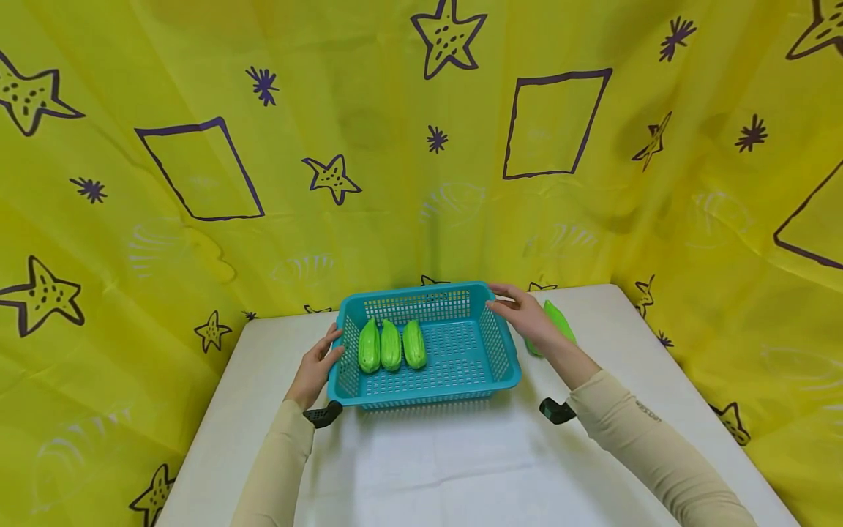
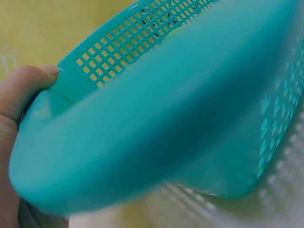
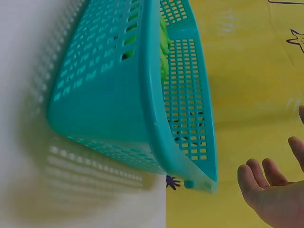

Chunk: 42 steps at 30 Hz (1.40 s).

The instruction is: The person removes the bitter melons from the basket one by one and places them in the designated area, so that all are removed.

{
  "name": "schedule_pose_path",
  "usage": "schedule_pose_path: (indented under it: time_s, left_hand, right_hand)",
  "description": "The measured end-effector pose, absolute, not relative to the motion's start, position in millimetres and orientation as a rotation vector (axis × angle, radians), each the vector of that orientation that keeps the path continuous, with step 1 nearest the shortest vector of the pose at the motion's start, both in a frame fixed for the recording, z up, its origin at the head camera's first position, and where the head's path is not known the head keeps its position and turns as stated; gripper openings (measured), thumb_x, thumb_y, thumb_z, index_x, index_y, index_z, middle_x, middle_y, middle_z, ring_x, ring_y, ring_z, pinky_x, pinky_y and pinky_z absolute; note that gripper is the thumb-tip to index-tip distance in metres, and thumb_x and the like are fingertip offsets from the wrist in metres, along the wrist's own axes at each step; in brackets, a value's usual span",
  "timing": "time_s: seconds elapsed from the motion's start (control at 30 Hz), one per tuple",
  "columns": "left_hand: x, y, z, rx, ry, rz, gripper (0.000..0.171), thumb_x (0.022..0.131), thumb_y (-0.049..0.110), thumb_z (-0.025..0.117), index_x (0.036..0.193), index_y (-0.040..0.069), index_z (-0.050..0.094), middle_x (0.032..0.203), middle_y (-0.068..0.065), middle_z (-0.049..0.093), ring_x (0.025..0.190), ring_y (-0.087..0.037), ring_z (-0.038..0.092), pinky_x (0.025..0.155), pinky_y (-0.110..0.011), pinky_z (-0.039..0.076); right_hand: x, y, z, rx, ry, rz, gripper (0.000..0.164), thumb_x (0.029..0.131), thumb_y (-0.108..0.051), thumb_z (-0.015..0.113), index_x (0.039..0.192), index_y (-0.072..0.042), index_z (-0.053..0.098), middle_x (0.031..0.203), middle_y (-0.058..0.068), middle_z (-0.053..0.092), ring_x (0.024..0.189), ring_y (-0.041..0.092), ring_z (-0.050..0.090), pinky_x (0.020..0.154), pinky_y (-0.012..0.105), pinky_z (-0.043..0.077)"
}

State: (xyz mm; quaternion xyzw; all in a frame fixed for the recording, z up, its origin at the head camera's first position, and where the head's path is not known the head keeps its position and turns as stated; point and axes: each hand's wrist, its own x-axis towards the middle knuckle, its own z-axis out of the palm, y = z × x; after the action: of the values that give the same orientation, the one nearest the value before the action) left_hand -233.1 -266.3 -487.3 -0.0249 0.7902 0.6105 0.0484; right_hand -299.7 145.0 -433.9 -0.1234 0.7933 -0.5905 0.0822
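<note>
A blue-green perforated plastic basket (image 1: 448,351) is on the white table in the head view. Three green elongated gourds (image 1: 391,346) lie side by side in its left half. My left hand (image 1: 313,373) grips the basket's left end, its thumb (image 2: 35,80) over the rim in the left wrist view. At the right end is my right hand (image 1: 527,318), fingers loosely bent. The right wrist view shows that hand (image 3: 278,192) apart from the basket rim (image 3: 154,109), holding nothing. More green gourd (image 1: 558,319) lies on the table beyond my right wrist, which partly hides it.
A yellow curtain (image 1: 382,241) with dark stars and squares hangs behind the table and along both sides. The basket stands close to the table's back edge. White table surface (image 1: 428,468) extends in front of it. Dark wrist-camera mounts (image 1: 556,411) stick out beneath both wrists.
</note>
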Motion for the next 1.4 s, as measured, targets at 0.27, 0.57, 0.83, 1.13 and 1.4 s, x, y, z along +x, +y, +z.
schedule_pose_path:
  time_s: [0.27,0.57,0.83,1.13,1.4]
  left_hand:
    - [-235,-270,-493,-0.055,2.366,1.910,0.052,0.102,0.017,0.053,0.151,0.005,0.036,0.163,0.005,0.012,0.150,-0.027,0.000,0.115,-0.052,0.024]
    - [-236,-270,-494,-0.045,2.339,1.923,0.055,0.100,0.015,0.056,0.150,0.003,0.037,0.163,0.004,0.011,0.150,-0.028,-0.001,0.111,-0.054,0.031]
    - [-235,-270,-494,-0.054,2.348,1.902,0.054,0.101,0.016,0.055,0.150,0.005,0.036,0.163,0.005,0.011,0.150,-0.027,-0.002,0.112,-0.052,0.029]
    - [-243,-277,-515,-0.030,2.374,1.926,0.050,0.104,0.023,0.051,0.150,0.010,0.039,0.163,0.009,0.012,0.150,-0.024,0.001,0.115,-0.051,0.024]
    - [-244,-279,-522,0.006,2.397,1.934,0.049,0.104,0.028,0.050,0.149,0.013,0.040,0.162,0.011,0.013,0.150,-0.023,0.003,0.114,-0.052,0.025]
  right_hand:
    - [-297,143,-441,-0.392,2.315,-1.753,0.059,0.099,-0.032,0.059,0.150,-0.009,0.038,0.154,0.017,0.034,0.137,0.039,0.037,0.110,0.060,0.030]
    - [-300,133,-440,-0.426,2.305,-1.776,0.058,0.098,-0.033,0.060,0.148,-0.010,0.041,0.152,0.017,0.037,0.137,0.039,0.036,0.110,0.059,0.031]
    - [-309,114,-439,-0.456,2.290,-1.762,0.058,0.099,-0.030,0.059,0.149,-0.009,0.040,0.151,0.018,0.037,0.137,0.040,0.036,0.109,0.059,0.032]
    - [-326,88,-442,-0.464,2.288,-1.684,0.058,0.099,-0.030,0.058,0.149,-0.007,0.039,0.150,0.020,0.038,0.132,0.038,0.040,0.103,0.052,0.042]
    - [-334,62,-452,-0.379,2.264,-1.656,0.053,0.099,-0.028,0.059,0.147,-0.011,0.043,0.148,0.017,0.040,0.132,0.036,0.043,0.104,0.047,0.042]
